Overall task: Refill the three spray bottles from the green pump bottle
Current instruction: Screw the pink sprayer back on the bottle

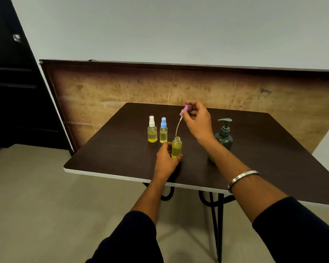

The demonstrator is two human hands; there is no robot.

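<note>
At the left of your table [106, 149] stand the white-capped bottle [152, 130] and the blue-capped bottle [163, 130], capped and upright, just beside each other, parked clear of your working spot. Your left hand [166, 158] curls its fingers round the open bottle [176, 147], steadying it on the table so the bare neck stays upright. Above it, your right hand [197, 120] pinches the pink sprayer [186, 109], lifted so its dip tube [178, 126] hangs over the neck, likely to keep drips inside. The green pump bottle [224, 135] waits at the right, behind your forearm, within easy reach.
</note>
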